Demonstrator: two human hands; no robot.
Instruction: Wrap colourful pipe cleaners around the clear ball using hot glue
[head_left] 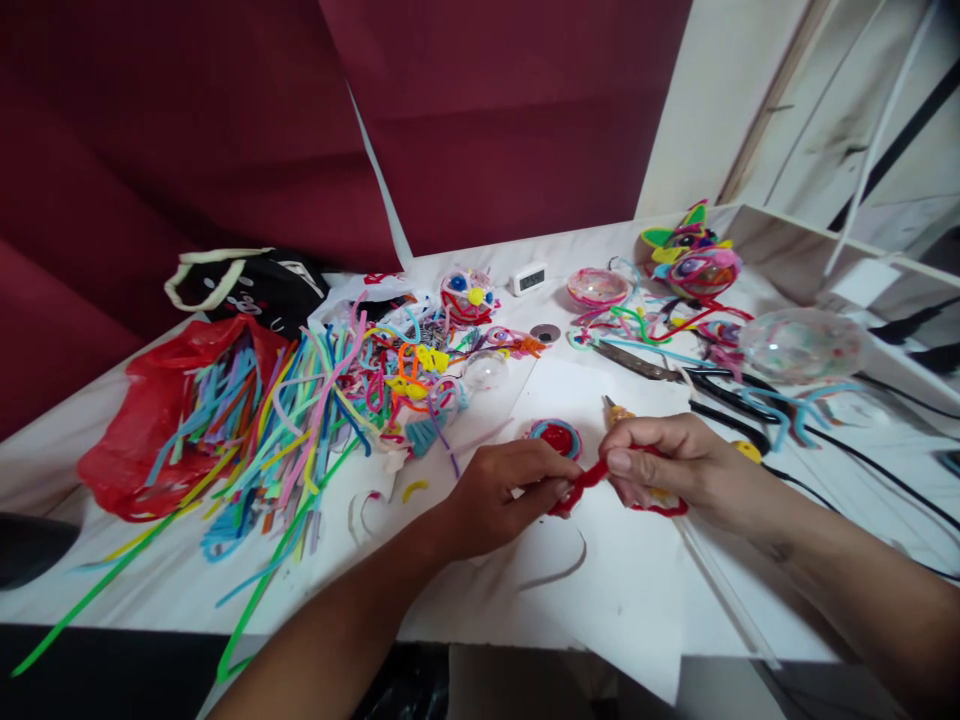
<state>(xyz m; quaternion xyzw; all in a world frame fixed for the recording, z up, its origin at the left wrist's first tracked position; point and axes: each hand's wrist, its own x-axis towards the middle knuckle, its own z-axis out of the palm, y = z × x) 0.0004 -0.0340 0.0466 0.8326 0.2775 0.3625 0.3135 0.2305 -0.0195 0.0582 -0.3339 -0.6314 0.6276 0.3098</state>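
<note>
A fuzzy red pipe cleaner [595, 474] stretches, bent and twisted, between my two hands above the white paper. My left hand [517, 488] pinches its left end between thumb and fingers. My right hand [667, 465] pinches it farther right, and a red loop hangs below those fingers. Just behind the hands lies a small round coil [556, 436], red inside with a blue rim. A pointed tip with a yellow body [616, 410] pokes out behind my right fingers; whether that hand touches it I cannot tell.
Loose pipe cleaners [315, 410] spill from a red plastic bag [142, 430] on the left. Scissors [637, 360], black cables [847, 450] and a clear plastic bowl [802, 345] lie on the right. Decorated balls [466, 297] and a small digital clock [529, 279] stand at the back.
</note>
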